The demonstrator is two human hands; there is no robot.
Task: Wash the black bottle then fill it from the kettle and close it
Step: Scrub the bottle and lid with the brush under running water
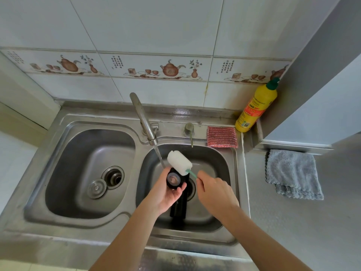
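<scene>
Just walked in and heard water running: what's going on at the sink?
A person is washing a black bottle over the right basin. The left hand holds the bottle, its open mouth up, by the stream from the tap. The right hand holds a sponge brush by its green handle, with the white sponge head just above the mouth, not yet inside.

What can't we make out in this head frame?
- Head view: the kettle is out of frame.
- Inside of the black bottle: only its steel mouth shows; fill level unreadable.
- Green handle of the white sponge brush: mostly hidden inside the right hand.
- Yellow detergent bottle label: too small to read.
</scene>
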